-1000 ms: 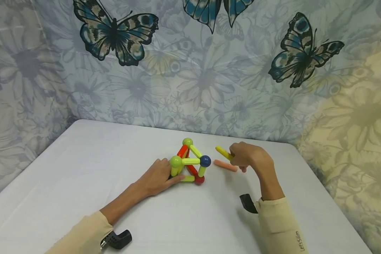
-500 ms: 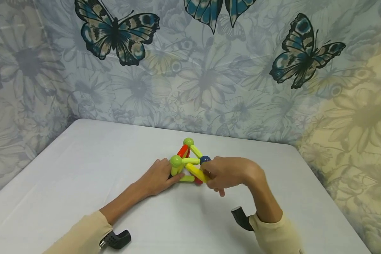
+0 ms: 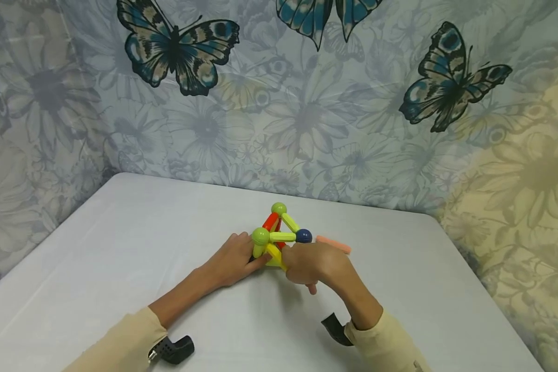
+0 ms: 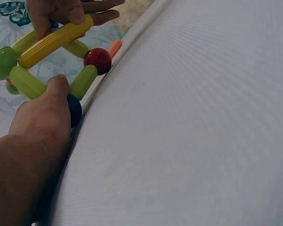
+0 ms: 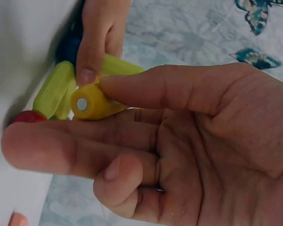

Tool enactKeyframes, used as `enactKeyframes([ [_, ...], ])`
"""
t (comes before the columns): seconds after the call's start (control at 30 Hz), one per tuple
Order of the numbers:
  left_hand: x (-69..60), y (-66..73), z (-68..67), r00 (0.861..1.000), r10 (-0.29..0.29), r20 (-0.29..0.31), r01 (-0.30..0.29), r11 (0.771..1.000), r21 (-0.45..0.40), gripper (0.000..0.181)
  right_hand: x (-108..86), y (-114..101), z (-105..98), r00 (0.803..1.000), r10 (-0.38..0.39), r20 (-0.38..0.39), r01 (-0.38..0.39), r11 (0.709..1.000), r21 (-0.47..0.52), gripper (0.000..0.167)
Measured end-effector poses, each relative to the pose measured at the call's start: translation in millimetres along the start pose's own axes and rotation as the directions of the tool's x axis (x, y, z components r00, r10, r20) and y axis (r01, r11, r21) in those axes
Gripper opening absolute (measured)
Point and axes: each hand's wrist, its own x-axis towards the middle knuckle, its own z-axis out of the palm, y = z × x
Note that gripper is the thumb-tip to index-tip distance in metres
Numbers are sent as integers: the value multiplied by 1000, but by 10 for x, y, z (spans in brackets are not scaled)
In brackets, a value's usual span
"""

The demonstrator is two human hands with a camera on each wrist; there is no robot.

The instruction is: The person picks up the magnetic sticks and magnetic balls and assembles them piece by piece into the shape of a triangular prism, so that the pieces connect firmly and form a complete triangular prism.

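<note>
A frame of magnetic sticks and balls stands on the table, with a green ball [image 3: 261, 236] at its near upper corner and a dark blue ball [image 3: 304, 236] to the right. My left hand [image 3: 230, 261] grips its lower left corner, thumb by a green stick [image 4: 28, 83] and another blue ball [image 4: 75, 110]. Between thumb and fingers, my right hand [image 3: 311, 263] pinches a yellow magnetic stick [image 4: 56, 42]. In the left wrist view this stick slants across the frame's near side, one end by the green ball. Whether they touch I cannot tell. A red ball [image 4: 97, 61] marks the lower right corner.
An orange stick [image 3: 333, 244] lies on the white table [image 3: 167, 217] just beyond my right hand. Behind the table's back edge hangs a butterfly-patterned cloth [image 3: 302, 119]. Black wrist devices [image 3: 179, 350] jut from both sleeves.
My right hand has carried the yellow stick leftward from beside the orange stick to the near side of the frame. My left hand keeps its hold on the corner.
</note>
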Motion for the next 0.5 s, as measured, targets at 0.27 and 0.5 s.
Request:
enactKeyframes([
  [0.27,14,2,-6,1000,-4,5,4,1000,2,31,33,70,-8,999,-40,16,40,999,5,11],
  [0.5,18,17,-16,1000,-3,4,3,1000,1,30,77,39,41,1000,23,5,-23,999,30,37],
])
